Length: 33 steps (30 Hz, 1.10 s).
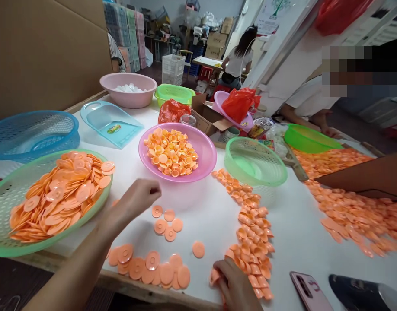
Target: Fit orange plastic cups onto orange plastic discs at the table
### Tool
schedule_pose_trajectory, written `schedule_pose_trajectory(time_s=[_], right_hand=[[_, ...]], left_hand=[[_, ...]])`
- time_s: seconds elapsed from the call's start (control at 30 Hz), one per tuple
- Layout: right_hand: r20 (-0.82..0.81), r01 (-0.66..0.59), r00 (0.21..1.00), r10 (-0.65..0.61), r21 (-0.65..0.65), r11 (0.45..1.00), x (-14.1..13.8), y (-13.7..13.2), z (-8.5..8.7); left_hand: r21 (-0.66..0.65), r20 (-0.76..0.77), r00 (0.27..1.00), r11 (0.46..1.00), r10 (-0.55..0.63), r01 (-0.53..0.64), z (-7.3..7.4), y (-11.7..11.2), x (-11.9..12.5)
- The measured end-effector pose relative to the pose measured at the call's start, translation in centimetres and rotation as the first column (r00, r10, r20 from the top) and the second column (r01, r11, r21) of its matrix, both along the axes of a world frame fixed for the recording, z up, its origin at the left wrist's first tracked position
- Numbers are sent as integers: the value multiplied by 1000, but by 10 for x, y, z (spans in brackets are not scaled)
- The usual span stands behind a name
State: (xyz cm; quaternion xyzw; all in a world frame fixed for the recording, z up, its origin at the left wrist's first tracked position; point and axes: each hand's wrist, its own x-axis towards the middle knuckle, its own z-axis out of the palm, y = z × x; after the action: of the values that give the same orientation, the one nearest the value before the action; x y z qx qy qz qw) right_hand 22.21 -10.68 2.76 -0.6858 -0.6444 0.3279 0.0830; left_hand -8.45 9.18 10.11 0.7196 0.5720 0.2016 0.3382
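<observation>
My left hand (pixel 143 193) is closed above the white table, just in front of the pink bowl (pixel 209 162). Whatever its fingers may hold is hidden. Small orange plastic cups (pixel 172 151) are heaped in that bowl. At the table's near edge, my right hand (pixel 235 285) grips a small orange plastic piece (pixel 214 276), its shape partly covered by the fingers. Beside it runs a long band of orange cups (pixel 254 233). Flat round orange discs (pixel 166 273) lie along the near edge, with several more discs (pixel 169 216) below my left hand and a single disc (pixel 198 249) between the hands.
A green basket (pixel 104 194) piled with orange discs stands left, near a blue basket (pixel 56 116) and a blue scoop (pixel 127 129). A pale green basket (pixel 266 177) stands right of the bowl. A phone (pixel 310 289) lies near right. Another person's hand (pixel 330 129) is far right.
</observation>
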Motion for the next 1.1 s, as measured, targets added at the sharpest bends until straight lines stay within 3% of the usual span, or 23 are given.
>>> schedule_pose_trajectory(time_s=[0.13, 0.23, 0.33, 0.43, 0.53, 0.7, 0.83, 0.93, 1.03, 1.1], right_hand=[[-7, 10, 1000, -10, 1, 1000, -9, 8, 4], [-125, 57, 991, -57, 2, 998, -14, 27, 13], [-281, 232, 934, -221, 4, 973, -23, 62, 17], [-424, 442, 814, -398, 7, 897, -33, 107, 12], [-497, 518, 731, -467, -41, 854, -38, 143, -2], [-470, 471, 771, -431, -35, 881, -39, 161, -24], [-404, 397, 846, -347, 43, 917, -41, 159, -27], [-358, 362, 885, -298, 127, 923, -42, 159, -26], [-330, 337, 904, -271, 161, 928, -42, 160, -24], [-307, 327, 914, -265, 170, 930, -42, 161, -22]], left_hand=[[-83, -50, 998, 996, -46, 42, -71, -38, -13], [-26, -51, 998, 999, -31, 29, -92, -32, 2], [56, -64, 997, 997, -45, 49, -92, -12, 36], [101, -84, 988, 985, -131, 139, -89, -3, 76], [126, -103, 969, 964, -224, 236, -89, -8, 104], [153, -94, 972, 961, -217, 230, -93, -20, 117], [125, -55, 974, 967, -218, 223, -96, -19, 113], [39, 52, 973, 974, -223, 221, -94, -15, 110], [-110, 213, 971, 985, -109, 134, -90, -9, 112], [-196, 232, 972, 978, -20, 67, -89, -5, 118]])
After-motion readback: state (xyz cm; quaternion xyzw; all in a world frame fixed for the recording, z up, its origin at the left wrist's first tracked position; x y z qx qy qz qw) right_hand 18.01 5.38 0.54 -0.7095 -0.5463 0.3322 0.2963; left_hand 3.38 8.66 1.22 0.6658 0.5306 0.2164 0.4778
